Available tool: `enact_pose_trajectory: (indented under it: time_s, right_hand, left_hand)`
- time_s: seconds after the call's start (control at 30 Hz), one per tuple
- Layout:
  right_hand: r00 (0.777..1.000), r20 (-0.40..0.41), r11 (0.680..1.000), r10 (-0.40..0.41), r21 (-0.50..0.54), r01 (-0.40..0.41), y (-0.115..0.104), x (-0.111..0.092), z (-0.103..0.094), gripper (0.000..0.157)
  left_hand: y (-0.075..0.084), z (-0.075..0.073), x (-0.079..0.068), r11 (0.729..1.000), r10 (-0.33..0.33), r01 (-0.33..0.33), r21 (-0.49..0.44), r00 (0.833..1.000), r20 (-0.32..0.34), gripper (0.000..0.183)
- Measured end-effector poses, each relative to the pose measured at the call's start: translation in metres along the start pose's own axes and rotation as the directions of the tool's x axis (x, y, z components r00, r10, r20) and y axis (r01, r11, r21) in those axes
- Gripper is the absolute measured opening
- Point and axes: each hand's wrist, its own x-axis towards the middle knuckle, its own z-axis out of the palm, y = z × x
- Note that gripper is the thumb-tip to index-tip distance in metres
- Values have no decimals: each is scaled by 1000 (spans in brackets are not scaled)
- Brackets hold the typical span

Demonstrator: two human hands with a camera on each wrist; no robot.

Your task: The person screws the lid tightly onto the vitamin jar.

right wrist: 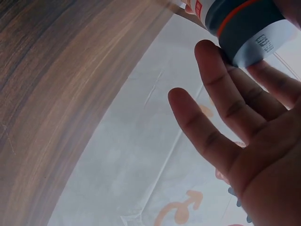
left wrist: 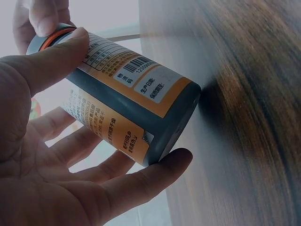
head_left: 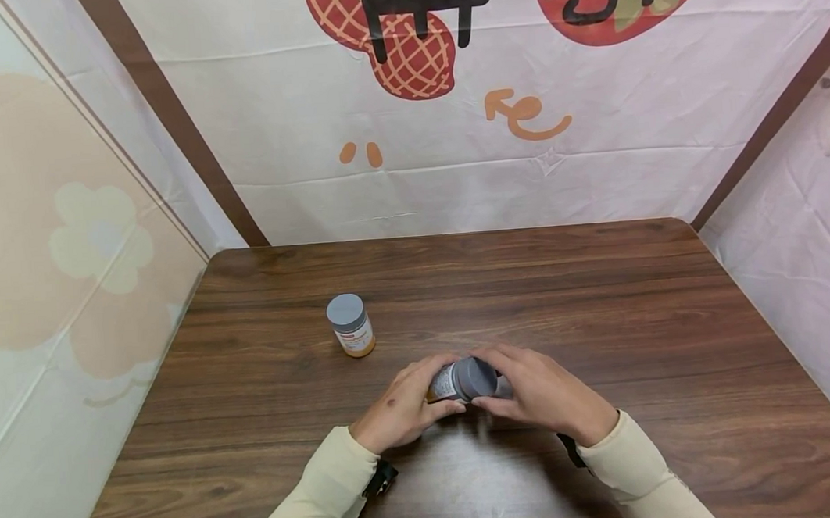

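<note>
A dark grey jar (head_left: pixel 444 383) with an orange and white label is tilted over the table, its lid toward the right. My left hand (head_left: pixel 408 396) holds its body, thumb along one side and fingers on the other. Printed text and a barcode show on the jar (left wrist: pixel 136 80) in the left wrist view, with its base close to the wood. The grey lid (head_left: pixel 479 378) is pinched by my right hand (head_left: pixel 538 389). Stamped characters mark the top of the lid (right wrist: pixel 256 44) in the right wrist view, where two lower fingers extend away from it.
A second jar (head_left: pixel 352 326), similar with a grey lid and a white and orange label, stands upright on the brown wooden table (head_left: pixel 564 282), farther back and to the left. Printed white cloth (head_left: pixel 454 194) hangs behind the table's far edge, and more hangs along both sides.
</note>
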Motion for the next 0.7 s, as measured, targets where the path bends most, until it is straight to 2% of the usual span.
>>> enact_pose_trajectory:
  time_s: [0.2, 0.3, 0.47, 0.57, 0.7]
  right_hand:
    - [997, -7, 997, 73, 20, -73, -2, 0, 1, 56]
    - [998, -3, 998, 67, 12, -66, -1, -1, 1, 65]
    - [997, -5, 996, -77, -46, 76, 5, -2, -1, 77]
    - [987, -10, 985, -160, -68, 159, 7, -1, -2, 73]
    - [981, -15, 979, -192, -69, 190, 7, 0, -2, 66]
  left_hand:
    - [0, 0, 0, 1000, 1, -1, 6, 1000, 6, 53]
    - [0, 0, -1, 1000, 7, -8, 9, 1000, 5, 52]
    - [0, 0, -1, 1000, 5, -5, -5, 1000, 16, 59]
    - [0, -1, -1, 1000, -1, 1, -17, 1000, 19, 59]
    - [0, 0, 0, 1000, 7, -7, -30, 1000, 16, 55]
